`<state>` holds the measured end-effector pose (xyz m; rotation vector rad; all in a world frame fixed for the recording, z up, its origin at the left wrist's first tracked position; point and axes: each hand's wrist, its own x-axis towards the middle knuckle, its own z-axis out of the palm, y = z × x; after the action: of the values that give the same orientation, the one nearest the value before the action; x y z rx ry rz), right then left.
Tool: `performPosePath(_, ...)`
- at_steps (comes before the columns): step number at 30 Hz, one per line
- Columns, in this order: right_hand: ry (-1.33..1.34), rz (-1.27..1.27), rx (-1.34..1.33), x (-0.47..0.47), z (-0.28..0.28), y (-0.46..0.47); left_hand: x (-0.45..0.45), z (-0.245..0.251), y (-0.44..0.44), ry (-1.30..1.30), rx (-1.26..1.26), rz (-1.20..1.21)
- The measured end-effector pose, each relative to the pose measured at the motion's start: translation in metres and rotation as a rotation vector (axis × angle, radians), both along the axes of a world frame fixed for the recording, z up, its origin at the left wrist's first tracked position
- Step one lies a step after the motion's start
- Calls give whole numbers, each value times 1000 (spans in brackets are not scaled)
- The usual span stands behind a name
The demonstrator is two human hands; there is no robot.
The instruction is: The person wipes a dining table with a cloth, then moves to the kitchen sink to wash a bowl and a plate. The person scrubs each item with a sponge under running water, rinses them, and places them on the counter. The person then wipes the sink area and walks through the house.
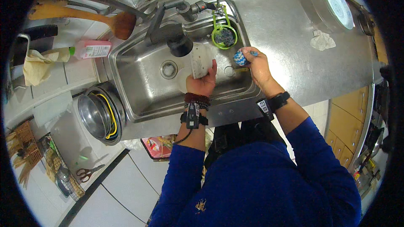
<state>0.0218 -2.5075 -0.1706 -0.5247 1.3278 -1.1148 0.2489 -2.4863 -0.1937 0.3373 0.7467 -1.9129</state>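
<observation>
Over the steel sink [142, 82], my left hand [202, 82] holds a pale, whitish flat-sided piece, perhaps a dish, tilted beside the black faucet head [180, 44]. Part of this pale piece [201, 61] is hidden by my fingers and the faucet. My right hand [258, 64], at the sink's right rim, pinches a blue-and-white scrubbing cloth or sponge [240, 58]. A green-rimmed round holder [224, 37] with a dark scouring pad hangs at the back of the sink, above my right hand.
Stacked metal bowls [94, 116] stand left of the sink, near a pink bottle [94, 49]. Wooden and metal utensils [123, 25] hang at upper left. On the counter at right lie a crumpled cloth or paper [322, 40] and a plate [338, 6] on a metal pot. Scissors [86, 174] lie lower left.
</observation>
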Motion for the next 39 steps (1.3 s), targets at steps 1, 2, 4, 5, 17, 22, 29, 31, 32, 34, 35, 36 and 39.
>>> performPosePath(1, -12, -11, 52, 2, 2, 0, -5, -2, 3, 47, 1, 35)
performPosePath(2, -81, 15, 77, 2, 7, 1, -10, -3, 7, 36, 21, 53)
performPosePath(4, -35, -3, -38, 8, 17, 3, -16, -6, 12, 22, -11, 73)
performPosePath(5, -15, -4, -85, 15, 23, 4, -18, -8, 14, -6, 24, 96)
performPosePath(17, 550, 580, -435, 93, 27, -21, -2, -12, 47, -124, -97, -36)
performPosePath(22, -341, 607, 217, 91, 2, -46, 33, -3, 36, -211, -121, -396)
performPosePath(29, 256, 542, -370, 101, 8, -19, 22, 9, 28, -631, 31, -379)
performPosePath(31, 295, 586, -437, 101, 10, -22, 24, 13, 28, -756, -27, -471)
performPosePath(32, 134, 520, -361, 100, 10, -24, 27, 14, 27, -782, -76, -513)
performPosePath(34, -150, 424, -133, 98, 7, -29, 37, 16, 20, -901, -129, -574)
performPosePath(35, -141, 436, -35, 96, 5, -31, 42, 15, 15, -980, -141, -600)
performPosePath(36, -150, 450, 69, 93, 3, -32, 45, 15, 10, -918, -198, -542)
performPosePath(39, -253, 324, 99, 83, -8, -24, 54, 15, -7, -1065, -199, -464)
